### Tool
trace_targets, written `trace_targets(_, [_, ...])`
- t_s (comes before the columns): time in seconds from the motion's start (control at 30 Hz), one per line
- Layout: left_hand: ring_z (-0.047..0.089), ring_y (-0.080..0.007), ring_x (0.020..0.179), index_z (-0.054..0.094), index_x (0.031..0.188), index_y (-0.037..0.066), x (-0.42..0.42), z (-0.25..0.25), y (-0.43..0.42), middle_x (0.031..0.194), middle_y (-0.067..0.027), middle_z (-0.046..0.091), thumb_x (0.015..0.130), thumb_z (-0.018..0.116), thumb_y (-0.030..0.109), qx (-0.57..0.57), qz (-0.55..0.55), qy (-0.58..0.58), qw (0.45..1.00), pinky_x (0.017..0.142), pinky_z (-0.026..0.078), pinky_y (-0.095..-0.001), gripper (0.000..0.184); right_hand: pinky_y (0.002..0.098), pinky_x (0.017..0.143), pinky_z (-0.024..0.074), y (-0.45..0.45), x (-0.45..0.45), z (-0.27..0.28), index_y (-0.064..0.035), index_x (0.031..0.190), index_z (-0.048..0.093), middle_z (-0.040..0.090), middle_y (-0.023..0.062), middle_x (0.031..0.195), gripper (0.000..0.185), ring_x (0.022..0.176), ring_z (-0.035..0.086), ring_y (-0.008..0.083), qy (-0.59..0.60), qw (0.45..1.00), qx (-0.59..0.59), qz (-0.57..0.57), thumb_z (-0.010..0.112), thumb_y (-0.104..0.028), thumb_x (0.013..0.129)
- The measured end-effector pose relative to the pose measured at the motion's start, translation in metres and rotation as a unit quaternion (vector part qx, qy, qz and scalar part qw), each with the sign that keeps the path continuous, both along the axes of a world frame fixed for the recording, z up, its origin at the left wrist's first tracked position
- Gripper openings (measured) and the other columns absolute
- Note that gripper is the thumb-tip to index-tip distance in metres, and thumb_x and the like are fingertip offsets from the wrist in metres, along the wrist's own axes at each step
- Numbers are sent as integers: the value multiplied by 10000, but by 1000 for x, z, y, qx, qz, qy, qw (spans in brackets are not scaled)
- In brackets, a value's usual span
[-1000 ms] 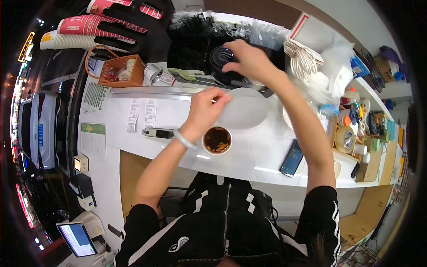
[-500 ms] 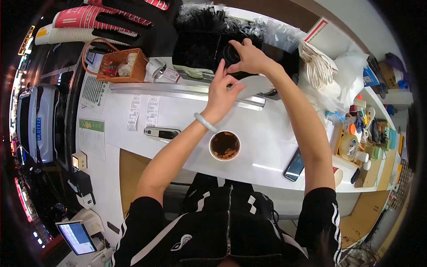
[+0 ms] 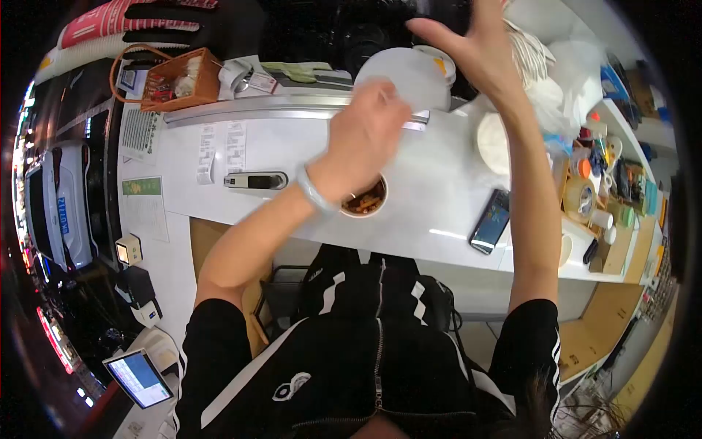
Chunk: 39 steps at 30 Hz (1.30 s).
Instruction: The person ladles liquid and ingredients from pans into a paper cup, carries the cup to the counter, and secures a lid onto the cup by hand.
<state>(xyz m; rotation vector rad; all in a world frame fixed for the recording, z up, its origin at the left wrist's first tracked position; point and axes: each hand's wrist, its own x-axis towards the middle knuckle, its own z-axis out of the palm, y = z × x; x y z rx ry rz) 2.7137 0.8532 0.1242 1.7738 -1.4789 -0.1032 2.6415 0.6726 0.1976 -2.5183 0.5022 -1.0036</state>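
Observation:
My left hand point(image 3: 368, 132), blurred by motion, is closed on a round translucent disc point(image 3: 409, 73) that it holds over the back of the counter. Below that hand stands a paper cup point(image 3: 368, 199) of dark liquid with pieces floating in it, partly covered by my wrist. My right hand point(image 3: 475, 47) is raised at the upper right, thumb stretched out and apart, with nothing visible in it; its fingertips are cut off by the frame's top edge. Dark round lids point(image 3: 365, 40) sit in the black holder behind the disc.
A wicker basket point(image 3: 183, 80), receipts point(image 3: 235, 146) and a stapler-like device point(image 3: 256, 180) are at the left. A phone point(image 3: 490, 222) lies at the right, near a white round stack point(image 3: 493, 143) and plastic bags point(image 3: 578, 80). A metal rail point(image 3: 256, 108) runs along the back.
My right hand has moved away from the dark lids, up and to the right. My left hand still has the disc, which now faces the camera more fully. The camera view has shifted.

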Motion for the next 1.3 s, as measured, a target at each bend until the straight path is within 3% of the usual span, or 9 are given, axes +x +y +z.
trace_targets(0.07, [600,-263,708,613,857,43,-50,9,23,867,-86,567,814,606,90,22,-95,66,993,566,487,-348,65,332,918,435,5,-42,4,-67,1364,340,435,129,1225,791,1094,488,227,-86,987,138,20,755,-123,693])
trace_targets(0.1, [597,-278,665,615,862,42,-75,0,35,833,-95,563,827,588,70,71,-161,37,984,582,491,-358,52,344,929,436,8,-66,6,-75,1375,335,452,158,1232,804,1105,502,245,-78,986,149,-16,765,-148,700])
trace_targets(0.2, [603,-278,672,622,871,32,-115,-3,63,805,-106,587,829,602,76,105,-228,178,951,596,495,-352,65,393,914,459,30,-126,2,-55,1366,329,385,165,1318,919,1167,483,310,-61,976,197,-71,826,-314,638])
trace_targets(0.27, [608,-279,678,633,885,21,-113,-9,77,807,-119,619,822,620,76,92,-186,253,945,609,498,-340,85,358,935,437,51,-153,-5,-65,1389,294,359,121,1327,942,1188,445,249,-46,975,207,-68,833,-222,633])
trace_targets(0.33, [632,-245,694,649,880,8,-90,-1,89,804,-128,646,819,637,74,170,-89,308,932,629,496,-295,91,365,943,427,74,-168,-19,-51,1381,302,372,134,1326,964,1199,426,269,-18,982,174,-72,844,-224,603])
trace_targets(0.43, [587,-121,705,658,854,-11,-56,-10,103,783,-66,634,797,675,47,135,64,310,939,650,474,-245,82,409,978,385,113,-170,-36,-22,1362,317,386,191,1320,997,1180,426,342,39,992,108,-43,862,-255,560])
trace_targets(0.63, [522,-43,655,655,825,-8,-14,-40,111,739,-2,622,808,699,82,159,156,392,893,597,422,-189,101,450,879,392,179,-128,-59,-25,1316,402,416,248,1268,938,1119,460,388,138,985,101,29,854,-282,535])
trace_targets(1.0, [494,-32,601,642,845,-7,10,-57,113,666,13,598,806,708,116,136,157,462,862,541,397,-189,144,434,838,358,192,-78,-95,-36,1351,355,409,191,1295,952,1155,440,321,290,956,37,36,809,-368,583])
trace_targets(1.3, [577,-65,710,643,882,-21,13,-70,113,764,-30,643,810,690,72,89,114,515,845,639,473,-202,127,430,856,354,186,-63,-87,-59,1339,404,426,172,1303,953,1173,435,321,331,941,39,62,826,-347,535])
